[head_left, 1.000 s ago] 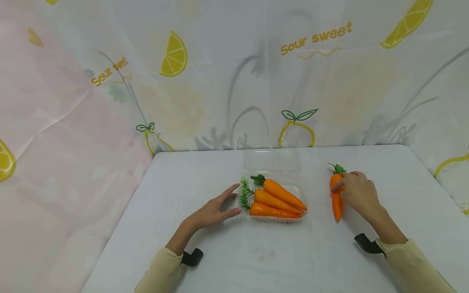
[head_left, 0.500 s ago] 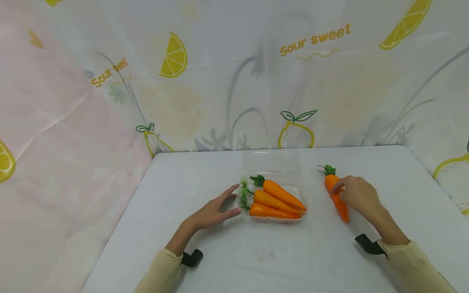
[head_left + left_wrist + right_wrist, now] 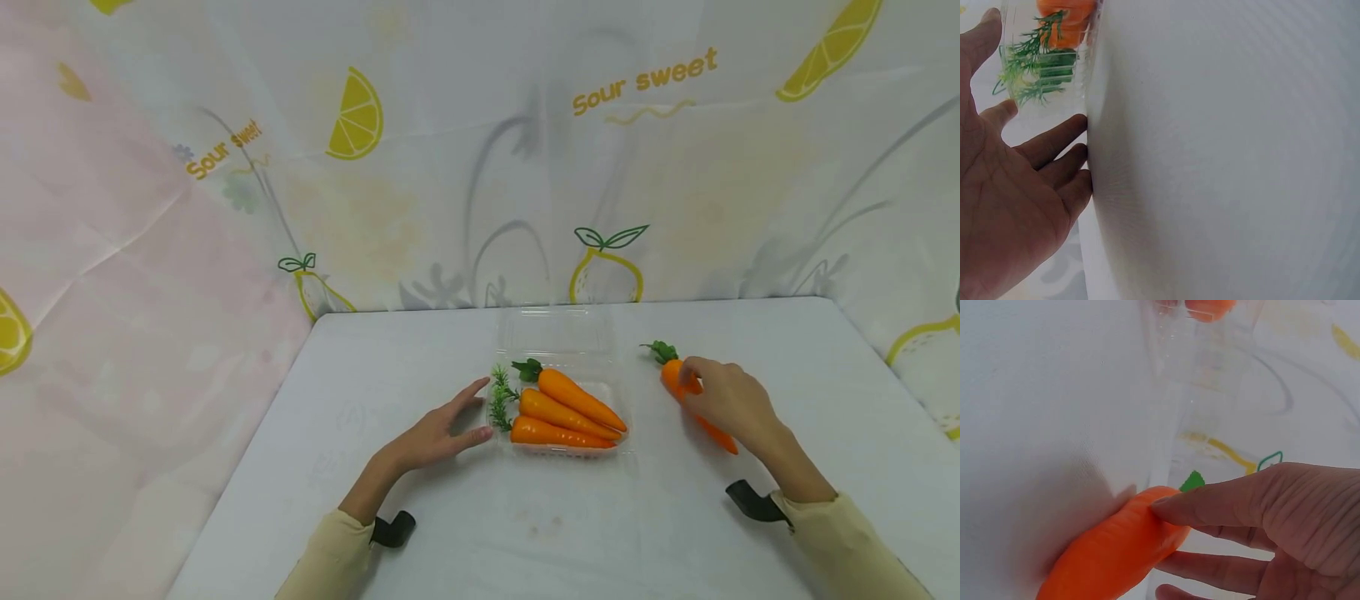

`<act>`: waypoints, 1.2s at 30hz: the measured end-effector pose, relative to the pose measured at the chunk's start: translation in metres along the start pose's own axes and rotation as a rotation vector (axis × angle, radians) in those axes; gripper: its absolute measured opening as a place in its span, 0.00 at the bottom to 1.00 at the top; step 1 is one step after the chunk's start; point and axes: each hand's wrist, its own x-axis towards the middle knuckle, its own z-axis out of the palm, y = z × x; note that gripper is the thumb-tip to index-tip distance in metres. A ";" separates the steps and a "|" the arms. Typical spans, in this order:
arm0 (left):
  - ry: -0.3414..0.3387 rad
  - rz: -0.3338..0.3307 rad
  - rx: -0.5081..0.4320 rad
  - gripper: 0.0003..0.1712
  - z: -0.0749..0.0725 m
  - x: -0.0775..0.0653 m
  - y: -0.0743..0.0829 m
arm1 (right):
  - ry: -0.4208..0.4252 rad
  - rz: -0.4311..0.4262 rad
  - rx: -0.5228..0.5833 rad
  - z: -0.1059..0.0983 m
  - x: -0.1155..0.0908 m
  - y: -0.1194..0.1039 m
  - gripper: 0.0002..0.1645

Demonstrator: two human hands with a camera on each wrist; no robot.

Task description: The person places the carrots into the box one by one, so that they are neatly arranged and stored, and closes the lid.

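My right hand point(image 3: 726, 400) pinches a loose orange carrot point(image 3: 673, 379) near its leafy end, thumb on one side and fingers on the other in the right wrist view. The carrot point(image 3: 1107, 556) lies slantwise, its green top pointing to the far left and its tip to the near right. Three more carrots point(image 3: 566, 412) lie side by side in a clear plastic box point(image 3: 573, 450), leaves to the left. At the box's left edge my left hand point(image 3: 435, 433) is spread with thumb and fingers apart. In the left wrist view its fingertips point(image 3: 1079, 122) are at the tabletop beside the box.
The box's clear lid point(image 3: 557, 331) is folded open toward the back of the white table point(image 3: 420, 533). Feathery green leaves point(image 3: 501, 400) fill the box's left end. Behind the table hangs a cloth point(image 3: 450, 167) printed with lemons.
The loose carrot has turned under my right hand: its leafy top has swung left and its tip right. My left hand and the box have stayed in place.
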 end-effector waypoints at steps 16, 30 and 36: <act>0.009 0.016 0.019 0.46 0.000 -0.002 0.001 | -0.016 0.052 0.006 0.000 0.000 0.000 0.18; 0.004 0.013 0.019 0.46 0.000 -0.001 0.003 | -0.017 0.059 -0.008 0.001 0.000 0.002 0.19; 0.004 0.014 0.013 0.45 0.000 -0.002 0.003 | -0.012 0.060 -0.014 0.002 0.001 0.002 0.20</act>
